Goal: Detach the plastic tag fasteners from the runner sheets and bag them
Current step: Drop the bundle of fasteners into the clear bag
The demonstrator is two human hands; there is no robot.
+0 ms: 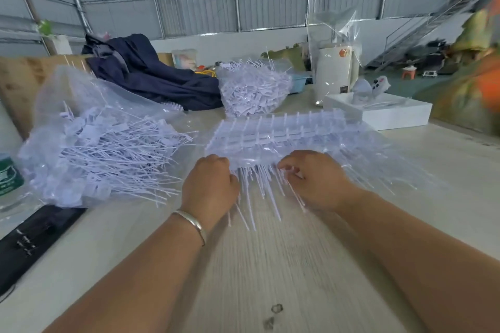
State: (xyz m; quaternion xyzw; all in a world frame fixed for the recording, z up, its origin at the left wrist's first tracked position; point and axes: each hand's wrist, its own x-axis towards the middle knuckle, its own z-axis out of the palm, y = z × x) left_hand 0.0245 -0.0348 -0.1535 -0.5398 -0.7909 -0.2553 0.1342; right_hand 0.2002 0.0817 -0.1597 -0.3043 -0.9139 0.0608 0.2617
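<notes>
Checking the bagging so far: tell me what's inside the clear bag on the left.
The clear bag holds a loose heap of detached tag fasteners, tails spilling from its mouth. Anything beneath that heap is hidden.

Wood-grain table [284, 265], runner sheets [284, 132], fastener bags [89, 149]

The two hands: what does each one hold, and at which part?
Both grip the near edge of the pale plastic runner sheet of tag fasteners: the left hand at its left end, the right hand near the middle, pinching the thin tails.

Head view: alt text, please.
Both hands, left and right, grip the near edge of a pale translucent plastic runner sheet of tag fasteners on a light wooden table; a clear bag of loose fasteners lies left.
</notes>
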